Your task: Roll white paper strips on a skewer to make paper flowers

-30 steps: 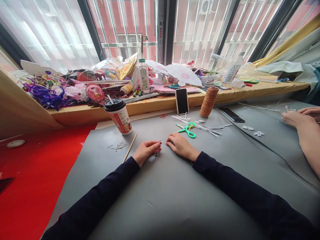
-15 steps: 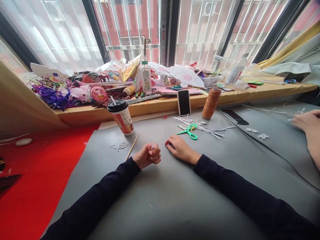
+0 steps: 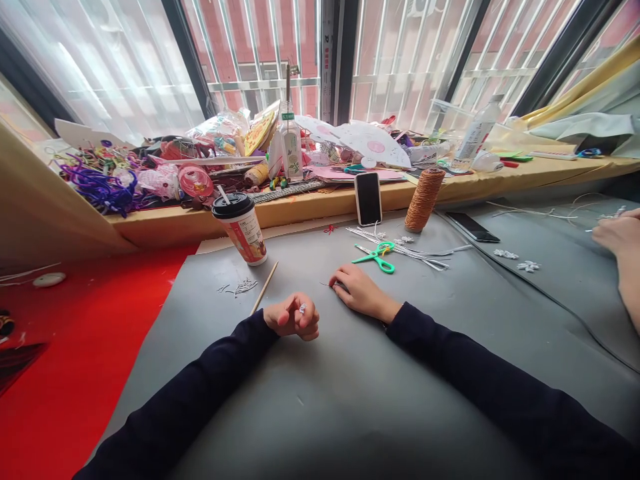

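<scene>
My left hand (image 3: 291,316) is raised a little over the grey table (image 3: 320,407), fingers curled, with a small white knotted cord piece (image 3: 303,309) between the thumb and forefinger. My right hand (image 3: 364,292) rests on the table to the right with its fingers bent in. A thin dark line shows at its fingertips; what it grips is mostly hidden. Green-handled scissors (image 3: 379,257) lie just beyond my right hand, on white cord strips (image 3: 430,259). A wooden stick (image 3: 265,285) and several white cord clippings (image 3: 242,287) lie near my left hand.
A lidded paper cup (image 3: 243,230) stands at the back left. Behind are an upright phone (image 3: 368,199), a brown twine spool (image 3: 424,200) and a cluttered sill (image 3: 320,192). A flat phone (image 3: 473,227), black cable (image 3: 540,295) and another person's hand (image 3: 617,233) are at right.
My left hand has turned and loosened slightly, with the thumb lowered and the white piece showing more between the fingers. My right hand has stayed nearly in place.
</scene>
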`<state>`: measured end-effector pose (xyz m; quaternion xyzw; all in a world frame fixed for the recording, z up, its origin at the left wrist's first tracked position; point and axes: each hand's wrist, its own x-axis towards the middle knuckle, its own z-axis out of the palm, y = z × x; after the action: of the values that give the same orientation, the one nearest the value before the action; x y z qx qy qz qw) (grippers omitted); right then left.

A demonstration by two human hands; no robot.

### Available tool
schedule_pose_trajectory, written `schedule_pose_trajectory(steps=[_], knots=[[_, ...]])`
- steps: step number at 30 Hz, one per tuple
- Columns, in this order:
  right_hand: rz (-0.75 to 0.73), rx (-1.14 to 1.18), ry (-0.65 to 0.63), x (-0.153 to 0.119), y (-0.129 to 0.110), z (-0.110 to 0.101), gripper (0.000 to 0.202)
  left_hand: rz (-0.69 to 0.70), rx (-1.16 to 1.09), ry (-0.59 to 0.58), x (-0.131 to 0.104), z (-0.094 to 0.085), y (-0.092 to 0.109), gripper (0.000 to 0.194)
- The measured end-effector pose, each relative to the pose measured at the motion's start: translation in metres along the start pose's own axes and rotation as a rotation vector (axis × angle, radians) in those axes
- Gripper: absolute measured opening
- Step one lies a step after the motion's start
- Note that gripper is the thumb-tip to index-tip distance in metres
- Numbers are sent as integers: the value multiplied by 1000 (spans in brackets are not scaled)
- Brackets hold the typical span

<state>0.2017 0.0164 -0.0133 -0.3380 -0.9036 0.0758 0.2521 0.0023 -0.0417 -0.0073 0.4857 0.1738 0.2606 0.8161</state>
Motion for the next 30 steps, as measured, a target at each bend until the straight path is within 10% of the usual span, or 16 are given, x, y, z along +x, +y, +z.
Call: schedule_pose_trajectory(steps=[12, 24, 30], knots=[[62, -57, 14, 2, 1, 2, 14, 313, -221, 383, 7, 9, 16, 14], [59, -129, 9, 4, 4, 6, 15, 296, -131, 565, 18, 9, 13, 29], [230, 329, 79, 3, -8, 3, 18, 261, 71, 597, 21, 7, 6, 20]])
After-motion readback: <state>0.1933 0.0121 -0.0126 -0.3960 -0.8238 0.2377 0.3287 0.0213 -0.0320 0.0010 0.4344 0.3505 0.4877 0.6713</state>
